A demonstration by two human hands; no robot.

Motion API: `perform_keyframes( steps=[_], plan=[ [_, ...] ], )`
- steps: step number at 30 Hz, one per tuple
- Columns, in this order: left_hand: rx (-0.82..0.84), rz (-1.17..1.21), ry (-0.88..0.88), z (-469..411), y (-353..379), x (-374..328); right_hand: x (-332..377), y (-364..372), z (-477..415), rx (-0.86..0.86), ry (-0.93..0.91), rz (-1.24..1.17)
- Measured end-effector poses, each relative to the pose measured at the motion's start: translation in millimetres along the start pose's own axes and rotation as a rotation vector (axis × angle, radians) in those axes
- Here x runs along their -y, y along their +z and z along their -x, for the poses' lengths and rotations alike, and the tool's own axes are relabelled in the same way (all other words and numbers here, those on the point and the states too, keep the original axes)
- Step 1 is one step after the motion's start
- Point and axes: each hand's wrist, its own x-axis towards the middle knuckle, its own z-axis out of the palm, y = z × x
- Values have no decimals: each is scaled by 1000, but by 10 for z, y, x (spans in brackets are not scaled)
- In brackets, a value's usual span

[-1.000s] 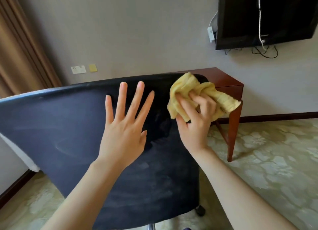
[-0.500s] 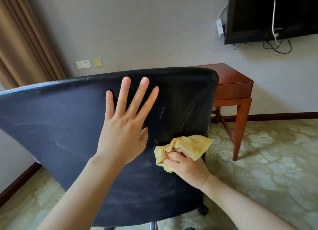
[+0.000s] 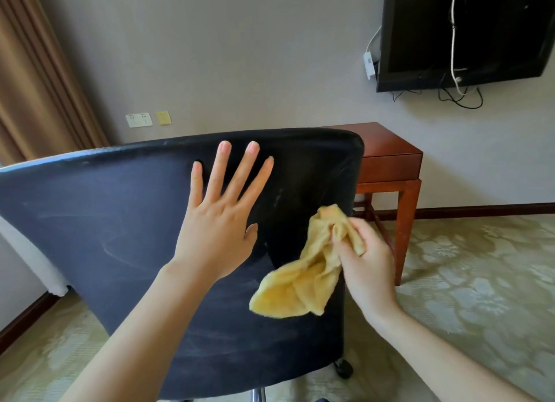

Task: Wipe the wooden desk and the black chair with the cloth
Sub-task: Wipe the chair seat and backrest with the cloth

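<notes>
Patterned carpet (image 3: 468, 281) is seen right of black chair (image 3: 105, 221). Wooden desk (image 3: 390, 161) sits far right, behind chair's right edge. Left hand (image 3: 219, 224) is laid flat, fingers spread, on chair back. Cloth (image 3: 300, 284) is pinched by right hand (image 3: 365, 266) at that edge.

**Bright daylight, soft shadows**

Even, diffuse light. Pale sheen on the chair (image 3: 105, 221) rim, upper left. Soft shadow under the desk (image 3: 390, 167) right of the chair. Cloth (image 3: 294, 287) before the chair slightly motion-blurred. Curtain (image 3: 36, 86) and television (image 3: 480, 26) beyond the chair lean: wide-angle distortion.
</notes>
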Motion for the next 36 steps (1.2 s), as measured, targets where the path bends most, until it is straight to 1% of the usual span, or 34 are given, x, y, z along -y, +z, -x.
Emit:
perform_keyframes(
  steps=[1, 2, 3, 5, 6, 7, 8, 10, 13, 15, 17, 20, 23, 25, 27, 31, 32, 34, 36],
  plan=[
    [2, 5, -1, 2, -9, 1, 39, -27, -66, -98, -117, 52],
    [5, 9, 0, 4, -17, 7, 74, -51, -148, -168, -285, 131],
    [6, 9, 3, 4, -22, 13, 95, -66, -247, -203, -493, 228],
    [4, 7, 10, 5, -33, 28, 110, -74, -515, -171, -939, 438],
    [4, 7, 13, 11, -36, 31, 112, -72, -666, -163, -1132, 542],
    [0, 7, 15, 9, -30, 40, 104, -61, -823, -159, -1288, 629],
    [-6, 7, 16, 18, -31, 43, 99, -52, -947, -150, -1400, 702],
    [-15, 2, 17, 16, -16, 58, 60, -29, -1144, -102, -1524, 804],
    [-48, -5, 21, 2, 34, 74, -42, -9, -1302, -58, -1605, 830],
    [-68, -9, 21, -11, 62, 70, -131, 24, -1328, -40, -1591, 786],
    [-81, -12, 16, -34, 114, 70, -270, 96, -1313, -40, -1521, 754],
    [-87, -4, 11, -56, 137, 68, -480, 208, -1174, -98, -1396, 719],
    [-84, 4, 26, -94, 144, 64, -728, 314, -989, -132, -1287, 723],
    [-80, 6, 38, -114, 154, 60, -907, 345, -879, -124, -1236, 740],
    [-71, 4, 45, -126, 160, 52, -1081, 320, -782, -41, -1239, 790],
    [-61, -5, 38, -141, 172, 33, -1346, 164, -625, 314, -1380, 922],
    [-61, -7, 37, -138, 173, 29, -1356, 137, -620, 378, -1406, 940],
    [-65, -12, 36, -135, 161, 35, -1288, 108, -678, 459, -1436, 971],
    [-68, -19, 38, -132, 141, 50, -1143, 91, -766, 502, -1447, 979]
  ],
)
